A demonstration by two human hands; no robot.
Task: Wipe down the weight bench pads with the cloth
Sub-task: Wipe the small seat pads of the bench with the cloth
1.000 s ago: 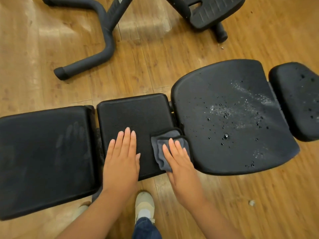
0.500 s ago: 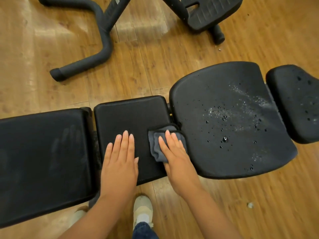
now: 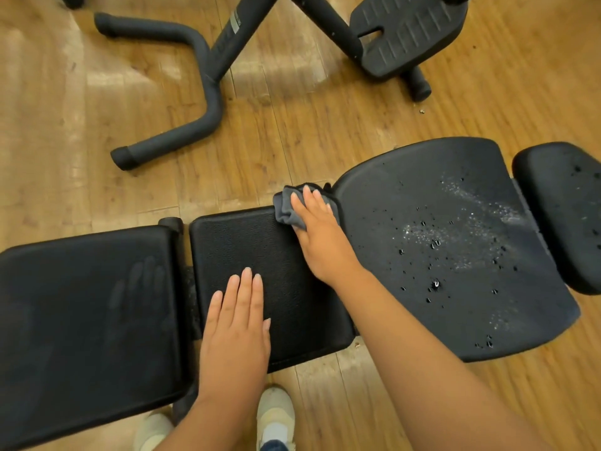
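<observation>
A black weight bench lies across the view in several pads. My left hand [image 3: 235, 323] rests flat on the small middle pad [image 3: 260, 255], fingers together, holding nothing. At that pad's far right corner, my right hand [image 3: 320, 232] presses a folded grey cloth [image 3: 286, 208] against the gap beside the big seat pad [image 3: 455, 255]. The seat pad carries water droplets and a white spray film. A long pad [image 3: 87, 307] at the left shows a faint handprint. A small end pad [image 3: 562, 209] at the far right also has drops on it.
Wooden floor surrounds the bench. A black curved tube leg [image 3: 195, 102] and a ribbed foot plate [image 3: 409, 30] of another machine stand beyond the bench. My light shoes [image 3: 276, 418] are at the bottom edge under the middle pad.
My right hand has slid the cloth from the near right part of the middle pad up to its far right corner. The left hand has stayed flat on the pad.
</observation>
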